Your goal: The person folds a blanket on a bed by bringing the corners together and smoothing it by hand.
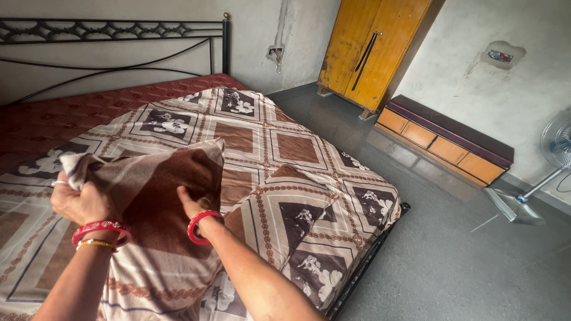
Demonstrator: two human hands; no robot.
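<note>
1. Head view: left hand (pixel 80 202) squeezes a corner of the brown pillow (pixel 160 208), held above the bed (pixel 285 154).
2. Right hand (pixel 191 205) presses its side; I cannot see those fingers.
3. It looks soft and light; corners are good spots to grab.

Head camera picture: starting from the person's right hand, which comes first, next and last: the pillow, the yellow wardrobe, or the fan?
From the right hand:
1. Pillow: the hand presses into it, above the bed.
2. Yellow wardrobe: across the floor, against the back wall.
3. Fan: far right edge, by the side wall. It looks a bit farther than the wardrobe, though the two are fairly close to call.
</note>
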